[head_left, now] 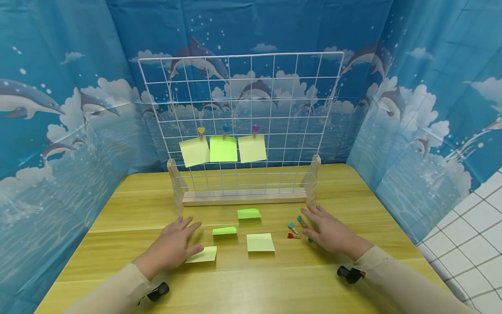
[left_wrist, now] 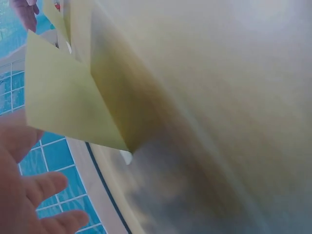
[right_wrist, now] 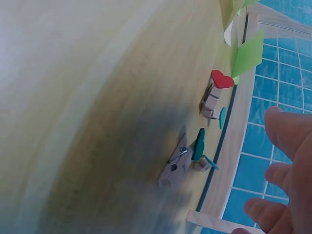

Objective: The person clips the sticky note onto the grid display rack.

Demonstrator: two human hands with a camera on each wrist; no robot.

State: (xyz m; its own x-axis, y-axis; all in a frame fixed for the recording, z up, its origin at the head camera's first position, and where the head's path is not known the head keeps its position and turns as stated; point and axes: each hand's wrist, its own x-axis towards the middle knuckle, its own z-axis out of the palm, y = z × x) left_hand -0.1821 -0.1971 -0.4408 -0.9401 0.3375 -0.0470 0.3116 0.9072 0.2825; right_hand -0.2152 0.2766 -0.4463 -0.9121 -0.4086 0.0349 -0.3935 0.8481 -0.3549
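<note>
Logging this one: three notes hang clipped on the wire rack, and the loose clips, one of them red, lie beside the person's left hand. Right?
Wrong hand: the loose clips lie beside the right hand, as the head view shows. The rest stands.

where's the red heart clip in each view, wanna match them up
Head: red heart clip right of centre, low, just left of the right hand
Left wrist: probably the tiny red speck, top left
Right wrist: upper half, right of centre
Shared landmark: wire grid, far left in left wrist, right side in right wrist
</note>
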